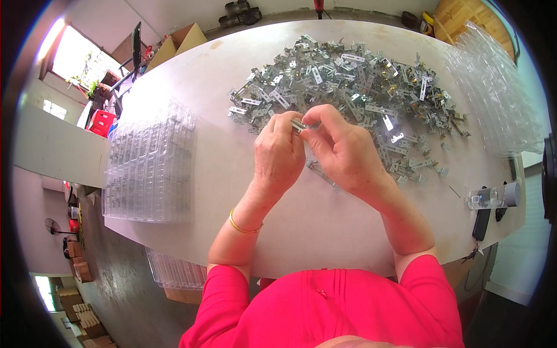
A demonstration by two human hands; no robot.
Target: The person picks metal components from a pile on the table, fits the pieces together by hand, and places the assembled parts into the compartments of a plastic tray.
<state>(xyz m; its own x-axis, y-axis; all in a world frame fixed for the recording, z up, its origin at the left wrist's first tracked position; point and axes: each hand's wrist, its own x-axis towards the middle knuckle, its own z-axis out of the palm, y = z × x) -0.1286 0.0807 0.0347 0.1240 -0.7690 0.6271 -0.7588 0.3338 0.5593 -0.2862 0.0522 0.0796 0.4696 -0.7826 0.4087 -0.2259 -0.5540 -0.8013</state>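
Observation:
My left hand (280, 148) and my right hand (347, 149) meet over the middle of the table. Between their fingertips is a small metal bracket (298, 125), pinched from both sides; the fingers cover much of it. Just beyond my hands spreads a large loose pile of silvery metal brackets (360, 75), some with brass-coloured bits. A few stray brackets (319, 173) lie under and beside my right hand. On the left of the table stands a stack of clear plastic trays (152, 165), with metal parts showing in their compartments.
More clear plastic trays (493, 87) are heaped at the far right of the white table (232, 174). A clear bottle (490, 197) lies near the right edge, by a black object (481, 225). Below the left front edge sit more trays (174, 268). An open cardboard box (185, 40) stands behind.

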